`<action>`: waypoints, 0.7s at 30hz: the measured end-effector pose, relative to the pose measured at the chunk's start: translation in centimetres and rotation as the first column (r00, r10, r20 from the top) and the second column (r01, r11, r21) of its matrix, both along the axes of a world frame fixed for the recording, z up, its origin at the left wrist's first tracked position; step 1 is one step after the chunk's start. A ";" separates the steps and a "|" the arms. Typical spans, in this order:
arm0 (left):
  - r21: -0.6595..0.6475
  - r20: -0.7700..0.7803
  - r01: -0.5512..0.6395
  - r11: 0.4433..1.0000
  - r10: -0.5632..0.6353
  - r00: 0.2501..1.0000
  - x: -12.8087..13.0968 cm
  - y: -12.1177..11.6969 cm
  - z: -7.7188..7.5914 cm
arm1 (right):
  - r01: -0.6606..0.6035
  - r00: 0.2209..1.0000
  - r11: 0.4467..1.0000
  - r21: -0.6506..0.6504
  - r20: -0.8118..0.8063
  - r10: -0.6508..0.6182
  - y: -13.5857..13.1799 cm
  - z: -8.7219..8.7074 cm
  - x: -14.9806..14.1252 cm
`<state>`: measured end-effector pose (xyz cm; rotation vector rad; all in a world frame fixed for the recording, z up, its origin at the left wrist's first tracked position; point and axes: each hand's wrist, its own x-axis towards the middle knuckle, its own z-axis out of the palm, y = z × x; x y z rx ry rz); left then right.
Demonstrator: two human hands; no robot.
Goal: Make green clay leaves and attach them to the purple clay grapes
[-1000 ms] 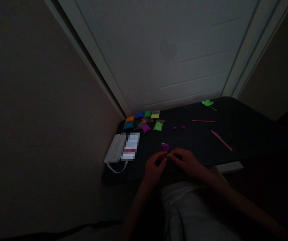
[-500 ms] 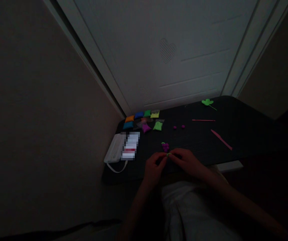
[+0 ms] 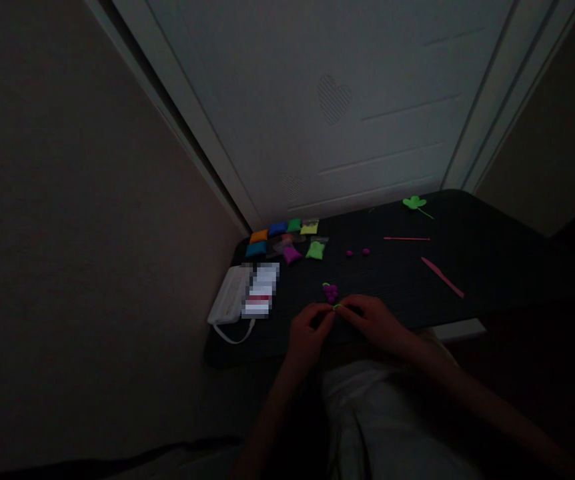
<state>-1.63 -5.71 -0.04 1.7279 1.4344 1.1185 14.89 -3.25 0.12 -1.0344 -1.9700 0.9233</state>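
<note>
My left hand (image 3: 310,331) and my right hand (image 3: 370,321) meet near the table's front edge. Between their fingertips they pinch a thin piece of green clay (image 3: 337,308), partly covered by the fingers. Just beyond the fingertips lies a bunch of purple clay balls (image 3: 331,292) with a small curved green stem at its upper left. It looks like a cluster of grapes. Farther back on the table sit two loose purple clay balls, a left one (image 3: 349,253) and a right one (image 3: 366,252).
Several coloured clay packets (image 3: 259,237) lie at the back left of the dark table (image 3: 392,287). A white case (image 3: 228,297) with a strap stands left beside a blurred-out screen (image 3: 261,290). Rightward are a pink stick (image 3: 406,239), a pink knife (image 3: 441,277) and a green clover shape (image 3: 414,203).
</note>
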 end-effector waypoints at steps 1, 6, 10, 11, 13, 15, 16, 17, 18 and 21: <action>-0.001 0.004 -0.004 1.000 0.004 1.000 0.0 0.0 -0.1 | 0.001 1.000 1.000 -0.002 -0.004 -0.001 0.0 -0.1 0.0; -0.013 0.005 -0.015 1.000 0.015 1.000 0.0 -0.1 -0.2 | 0.015 1.000 1.000 -0.013 -0.014 -0.016 0.0 -0.1 0.0; -0.003 -0.012 -0.017 1.000 0.017 1.000 -0.1 -0.1 -0.1 | 0.045 0.999 0.999 -0.005 0.001 -0.045 0.0 -0.1 0.1; -0.002 -0.017 -0.016 1.000 0.016 1.000 -0.1 -0.1 -0.2 | 0.046 0.999 0.999 -0.002 0.006 -0.046 0.0 -0.1 0.1; -0.003 -0.023 -0.015 1.000 0.015 1.000 -0.1 -0.1 -0.2 | 0.044 0.999 0.999 0.005 0.009 -0.044 0.0 -0.1 0.1; -0.003 -0.024 -0.012 1.000 0.012 1.000 -0.1 0.0 -0.2 | 0.041 0.999 0.999 0.008 0.008 -0.041 0.0 0.0 0.0; -0.002 -0.025 -0.010 1.000 0.010 1.000 -0.1 0.0 -0.2 | 0.040 0.999 0.999 0.009 0.008 -0.040 0.0 0.0 0.0; -0.001 -0.026 -0.010 1.000 0.010 1.000 -0.1 0.0 -0.2 | 0.040 0.999 0.999 0.010 0.008 -0.040 0.0 0.1 0.0; -0.002 -0.029 -0.010 1.000 0.010 1.000 -0.1 -0.1 -0.1 | 0.039 0.999 0.999 0.010 0.008 -0.039 0.0 0.1 0.0; -0.016 -0.032 -0.009 1.000 0.009 0.999 0.0 -0.1 0.1 | 0.039 0.999 0.999 0.011 0.006 -0.039 0.0 0.2 0.1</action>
